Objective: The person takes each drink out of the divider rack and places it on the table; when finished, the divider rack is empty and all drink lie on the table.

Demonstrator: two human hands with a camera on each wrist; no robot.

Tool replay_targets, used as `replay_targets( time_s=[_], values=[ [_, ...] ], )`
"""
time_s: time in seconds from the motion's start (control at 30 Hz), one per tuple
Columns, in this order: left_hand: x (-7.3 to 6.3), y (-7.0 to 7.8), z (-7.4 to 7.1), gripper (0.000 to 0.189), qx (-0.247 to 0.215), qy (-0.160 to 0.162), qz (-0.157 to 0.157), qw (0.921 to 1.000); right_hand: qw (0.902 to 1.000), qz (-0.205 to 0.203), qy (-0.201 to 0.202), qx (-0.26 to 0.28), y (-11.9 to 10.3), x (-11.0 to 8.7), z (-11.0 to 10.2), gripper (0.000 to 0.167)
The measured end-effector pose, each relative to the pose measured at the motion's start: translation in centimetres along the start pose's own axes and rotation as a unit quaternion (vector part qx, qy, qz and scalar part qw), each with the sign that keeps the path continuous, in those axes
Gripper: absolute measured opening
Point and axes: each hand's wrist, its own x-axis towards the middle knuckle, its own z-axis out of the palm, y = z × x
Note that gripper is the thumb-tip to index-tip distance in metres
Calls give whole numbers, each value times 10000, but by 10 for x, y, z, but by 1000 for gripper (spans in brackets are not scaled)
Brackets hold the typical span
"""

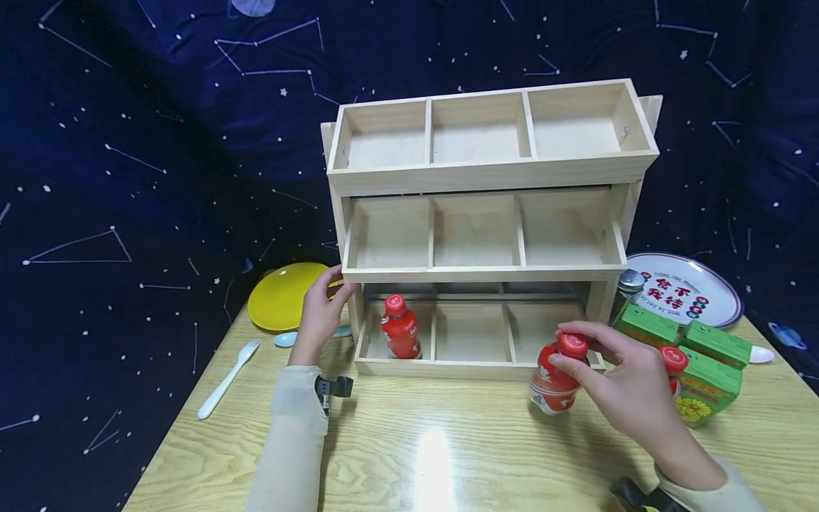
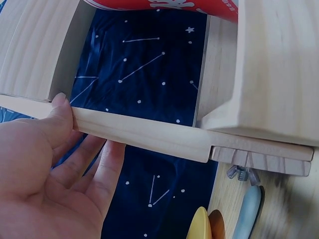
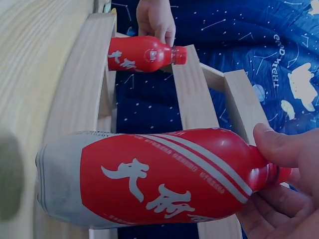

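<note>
A tiered wooden rack (image 1: pixel 397 366) has three levels, each split into three compartments. My left hand (image 1: pixel 318 313) holds the rack's left side, its thumb on the near face of the side rail (image 2: pixel 144 133) and its fingers behind it. My right hand (image 1: pixel 630 377) grips a red plastic bottle (image 1: pixel 552 380) by its neck, just under the cap. That bottle tilts slightly in front of the bottom level's right compartment. A second red bottle (image 1: pixel 401 331) stands upright in the bottom level's left compartment. White lettering shows on the held bottle's label (image 3: pixel 154 184).
Behind my right hand are green cartons (image 1: pixel 707 380), a red-capped bottle (image 1: pixel 674 359), a glass shaker (image 1: pixel 630 284) and a white plate (image 1: pixel 716 284) with red characters. On the left lie a yellow plate (image 1: pixel 281 299), a white fork (image 1: pixel 227 380) and a light-blue spoon (image 1: pixel 285 339).
</note>
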Motion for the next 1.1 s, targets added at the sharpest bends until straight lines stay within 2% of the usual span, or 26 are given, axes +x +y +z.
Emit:
replay_targets(
  time_s=[0.2, 0.33, 0.53, 0.7, 0.87, 1.1],
  values=[
    [0, -1, 0, 47, -64, 0, 93, 9999, 9981, 513, -293, -165, 9, -8, 0, 44],
    [1, -2, 1, 47, -102, -3, 135, 9999, 9966, 638, -403, -324, 15, -11, 1, 43],
    [0, -2, 1, 46, -109, 8, 90, 9999, 9966, 611, -456, -323, 20, -13, 0, 43],
    [1, -1, 0, 44, -138, -3, 161, 9998, 9940, 622, -807, -396, 22, -8, -3, 42],
    [1, 0, 0, 43, -180, -27, 232, 9996, 9913, 441, -1114, -551, 21, -2, -7, 42],
    [1, -1, 1, 43, -157, -14, 170, 9997, 9922, 58, -974, -780, 11, 4, -6, 41]
  ],
)
